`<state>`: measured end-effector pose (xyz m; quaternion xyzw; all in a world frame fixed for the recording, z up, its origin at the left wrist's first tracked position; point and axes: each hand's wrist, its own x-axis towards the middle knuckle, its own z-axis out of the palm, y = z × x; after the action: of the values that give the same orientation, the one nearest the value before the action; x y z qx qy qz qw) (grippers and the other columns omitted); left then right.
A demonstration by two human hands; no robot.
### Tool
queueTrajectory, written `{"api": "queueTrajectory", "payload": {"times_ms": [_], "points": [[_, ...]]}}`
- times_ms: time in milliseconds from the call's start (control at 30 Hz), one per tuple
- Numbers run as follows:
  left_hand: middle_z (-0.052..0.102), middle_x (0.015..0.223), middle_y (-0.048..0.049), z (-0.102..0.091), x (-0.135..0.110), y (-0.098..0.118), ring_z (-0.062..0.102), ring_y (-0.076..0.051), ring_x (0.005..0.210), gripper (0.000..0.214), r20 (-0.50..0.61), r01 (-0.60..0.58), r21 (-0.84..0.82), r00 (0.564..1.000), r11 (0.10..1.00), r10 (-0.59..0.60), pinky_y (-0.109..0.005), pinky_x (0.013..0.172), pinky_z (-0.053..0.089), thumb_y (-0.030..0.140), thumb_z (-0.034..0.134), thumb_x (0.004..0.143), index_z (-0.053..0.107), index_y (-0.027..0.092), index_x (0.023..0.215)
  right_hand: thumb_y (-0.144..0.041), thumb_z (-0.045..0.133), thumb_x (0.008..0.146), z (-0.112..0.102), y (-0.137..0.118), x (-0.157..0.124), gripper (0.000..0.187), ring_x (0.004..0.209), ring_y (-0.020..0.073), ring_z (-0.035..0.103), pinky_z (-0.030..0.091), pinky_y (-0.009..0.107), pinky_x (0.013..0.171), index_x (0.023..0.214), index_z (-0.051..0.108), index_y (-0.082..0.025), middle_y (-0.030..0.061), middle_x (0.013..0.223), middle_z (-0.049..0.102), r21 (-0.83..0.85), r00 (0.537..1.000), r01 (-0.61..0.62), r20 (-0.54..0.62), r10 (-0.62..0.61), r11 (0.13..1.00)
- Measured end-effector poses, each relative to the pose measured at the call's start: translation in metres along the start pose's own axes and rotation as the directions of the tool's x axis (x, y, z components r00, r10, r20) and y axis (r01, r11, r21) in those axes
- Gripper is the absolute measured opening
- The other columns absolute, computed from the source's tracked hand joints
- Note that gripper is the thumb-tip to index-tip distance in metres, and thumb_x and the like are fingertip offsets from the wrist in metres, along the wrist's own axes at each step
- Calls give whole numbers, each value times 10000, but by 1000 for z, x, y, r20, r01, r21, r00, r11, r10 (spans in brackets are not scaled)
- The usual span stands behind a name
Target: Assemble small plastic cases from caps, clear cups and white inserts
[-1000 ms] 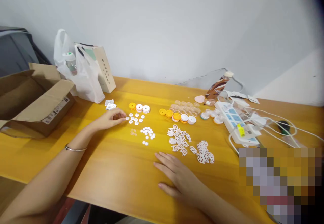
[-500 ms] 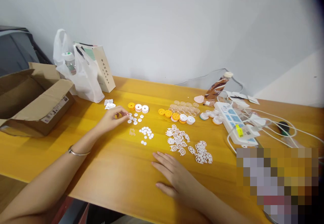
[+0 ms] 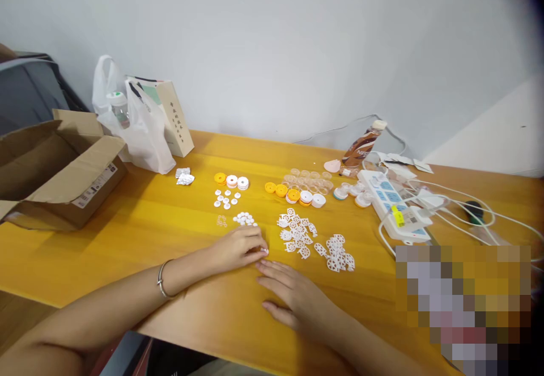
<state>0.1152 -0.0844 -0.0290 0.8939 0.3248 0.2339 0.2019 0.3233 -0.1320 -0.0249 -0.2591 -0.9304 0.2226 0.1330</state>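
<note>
My left hand lies on the yellow table with its fingers pinched together; a small white disc shows at the fingertips. It sits just below a cluster of small white discs and almost touches my right hand, which rests flat and open on the table, holding nothing. Another group of white discs lies farther back. White wheel-shaped pieces are spread to the right of my left hand, with a second heap beyond them.
Yellow and white spools and clear rings lie at the back. A power strip with cables and a bottle sit to the right. An open cardboard box, a plastic bag and foil packets are on the left.
My left hand has pulled back from the far group of white discs towards me and to the right, stopping beside my right hand. My right hand has stayed flat in place.
</note>
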Motion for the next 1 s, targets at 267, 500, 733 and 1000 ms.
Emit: {"api": "queueTrajectory", "payload": {"times_ms": [267,500,733,1000], "points": [[578,835,-43,-51,13,-19,546,-142,792,222,-149,147,47,979,988,-139,-256,740,432,328,493,859,615,162,941,-282,513,846,-1,0,-1,340,1249,214,413,355,376,1046,1152,562,-140,122,1320,488,52,1000,-2,0,1,999],[555,991,-96,-84,54,-88,490,-263,947,332,-209,384,373,922,845,-327,-415,872,354,393,557,769,613,176,1014,-281,508,849,-2,1,-1,344,1247,203,414,352,354,1050,1148,569,-121,120,1306,503,65,1000,-13,-1,13,998],[575,905,-82,-80,62,-100,499,-248,877,257,-212,381,365,923,850,-322,-401,835,361,385,547,765,656,176,867,-263,513,845,-4,1,-2,330,1241,199,422,363,354,1040,1146,568,-138,122,1296,513,107,1000,2,-30,2,994],[599,980,-58,-66,37,-22,539,-180,893,299,-77,70,126,995,990,-61,-308,822,404,355,508,831,569,192,1074,-263,516,843,-1,3,-2,333,1252,199,406,351,353,1049,1139,567,-120,121,1300,510,88,1000,12,-22,-10,996]]}}
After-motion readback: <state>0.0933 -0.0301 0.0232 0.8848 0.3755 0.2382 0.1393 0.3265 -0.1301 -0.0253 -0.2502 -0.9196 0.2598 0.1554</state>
